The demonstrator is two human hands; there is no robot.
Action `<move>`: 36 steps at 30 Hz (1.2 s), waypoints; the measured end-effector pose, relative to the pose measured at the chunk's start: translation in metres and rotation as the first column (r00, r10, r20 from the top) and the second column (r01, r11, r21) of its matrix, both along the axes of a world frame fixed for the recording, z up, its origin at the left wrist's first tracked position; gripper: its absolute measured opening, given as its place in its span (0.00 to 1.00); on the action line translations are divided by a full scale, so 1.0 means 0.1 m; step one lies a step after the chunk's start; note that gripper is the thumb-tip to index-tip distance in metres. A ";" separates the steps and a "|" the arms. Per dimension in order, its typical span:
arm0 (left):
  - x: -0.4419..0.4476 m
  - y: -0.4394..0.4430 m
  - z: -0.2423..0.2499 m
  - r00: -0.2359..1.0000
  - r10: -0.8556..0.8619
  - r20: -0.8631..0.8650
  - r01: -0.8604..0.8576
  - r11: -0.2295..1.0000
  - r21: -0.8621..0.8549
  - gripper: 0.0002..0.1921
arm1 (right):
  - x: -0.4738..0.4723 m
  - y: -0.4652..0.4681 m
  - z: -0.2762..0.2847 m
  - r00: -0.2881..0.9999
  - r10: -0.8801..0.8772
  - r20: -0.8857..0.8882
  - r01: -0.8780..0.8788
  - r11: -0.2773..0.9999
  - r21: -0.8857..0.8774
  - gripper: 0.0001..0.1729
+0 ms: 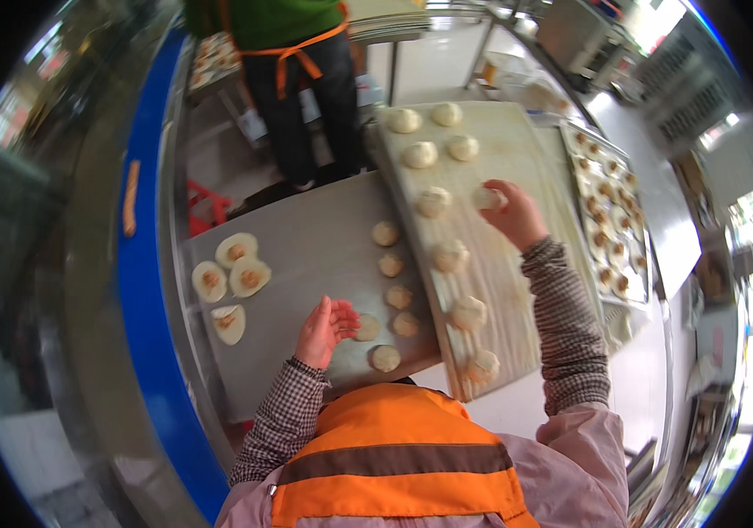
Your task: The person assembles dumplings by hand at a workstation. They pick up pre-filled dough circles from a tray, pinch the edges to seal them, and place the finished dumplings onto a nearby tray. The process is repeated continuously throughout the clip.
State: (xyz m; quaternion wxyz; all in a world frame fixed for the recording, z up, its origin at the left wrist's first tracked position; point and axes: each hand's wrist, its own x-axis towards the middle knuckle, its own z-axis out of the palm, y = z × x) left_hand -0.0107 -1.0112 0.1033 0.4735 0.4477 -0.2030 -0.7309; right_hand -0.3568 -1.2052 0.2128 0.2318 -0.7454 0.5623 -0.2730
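Observation:
My right hand (513,214) grips a round, pale dough bun (487,198) over the wooden board (515,297); whether the bun touches the wood I cannot tell. Several larger dough buns (434,202) sit along the board's left side and far end. Over the metal tabletop (323,244), my left hand (327,330) holds nothing, its fingers slightly spread beside a flattened dough round (368,327). Another dough round (386,358) lies nearer to me. Smaller filled dough pieces (399,297) line the tabletop by the board's edge. At the left lie flat dough wrappers (249,277) with brown filling.
A metal tray (645,264) of dough pieces topped with brown filling stands right of the board. Across the table is a person (303,79) in a green top and orange apron. A blue conveyor edge (142,277) runs along the left, with a brown strip (131,198) on it.

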 end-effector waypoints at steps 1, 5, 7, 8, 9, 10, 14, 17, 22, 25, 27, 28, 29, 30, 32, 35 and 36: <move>0.14 0.06 -0.11 0.994 0.048 0.095 -0.052 0.998 0.044 0.24 | -0.20 -0.17 -0.29 0.998 0.037 0.054 -0.030 0.992 -0.121 0.23; 0.89 0.41 -0.42 0.846 0.233 0.480 -0.329 0.936 0.127 0.15 | -0.22 -0.42 -0.53 1.000 -0.013 -0.018 0.017 0.978 0.208 0.30; 1.24 0.24 -0.48 0.719 0.236 0.653 -0.356 0.933 0.054 0.18 | -0.18 -0.37 -0.36 0.996 -0.056 0.069 0.029 0.937 0.348 0.35; 1.40 0.09 -0.49 0.633 0.235 0.737 -0.350 0.937 0.002 0.22 | -0.13 -0.29 -0.21 0.998 -0.055 0.016 0.049 0.964 0.260 0.36; 1.66 -0.03 -0.61 0.539 0.186 0.821 -0.272 0.961 -0.039 0.27 | 0.01 -0.19 -0.04 0.998 -0.052 -0.042 0.059 0.984 0.166 0.38; 1.88 -0.19 -0.77 0.439 0.138 0.888 -0.172 0.983 -0.067 0.32 | 0.06 -0.09 0.07 0.992 -0.071 -0.105 0.078 0.995 0.069 0.39; 2.12 -0.85 -0.99 -0.044 -0.200 0.979 -0.079 0.977 0.196 0.38 | -0.24 0.27 0.16 0.982 -0.054 -0.183 0.062 0.997 0.036 0.37; 2.15 -1.14 -0.87 0.037 -0.418 0.907 0.025 0.908 0.418 0.40 | -0.42 0.70 0.29 0.981 -0.110 -0.162 0.124 0.989 0.081 0.32; 2.22 -1.19 -0.96 0.133 -0.406 0.904 0.091 0.913 0.397 0.34 | -0.48 1.34 0.39 0.960 -0.233 -0.152 0.239 0.971 0.018 0.25; 2.00 -1.10 -0.81 0.027 -0.295 0.955 0.091 0.952 0.292 0.34 | -0.31 1.66 0.45 0.955 -0.276 -0.113 0.278 0.961 0.003 0.21; 1.92 -0.99 -0.83 0.000 -0.140 0.990 0.141 0.980 0.139 0.36 | -0.19 1.82 0.45 0.954 -0.283 -0.103 0.282 0.959 -0.026 0.21; 1.89 -0.94 -0.86 -0.043 -0.110 0.993 0.211 0.970 0.117 0.34 | -0.11 1.88 0.46 0.952 -0.300 -0.064 0.299 0.954 -0.024 0.19; 1.88 -0.87 -0.88 -0.108 -0.056 0.993 0.296 0.951 0.085 0.33 | -0.03 1.94 0.46 0.953 -0.298 -0.057 0.297 0.955 -0.029 0.19; 1.84 -0.82 -0.85 -0.167 0.008 0.986 0.381 0.923 0.057 0.32 | 0.05 1.99 0.46 0.954 -0.296 -0.051 0.295 0.955 -0.036 0.19; 1.76 -0.74 -0.84 -0.264 0.120 0.957 0.497 0.867 0.028 0.29 | 0.25 2.08 0.49 0.958 -0.284 -0.025 0.283 0.958 -0.052 0.18; 1.82 -0.69 -0.87 -0.284 0.113 0.952 0.530 0.846 0.057 0.27 | 0.59 2.15 0.51 0.968 -0.250 0.034 0.252 0.967 -0.050 0.17; 1.83 -0.70 -0.81 -0.200 0.136 0.970 0.458 0.888 -0.030 0.27 | 0.68 2.17 0.48 0.975 -0.218 0.044 0.220 0.973 -0.067 0.18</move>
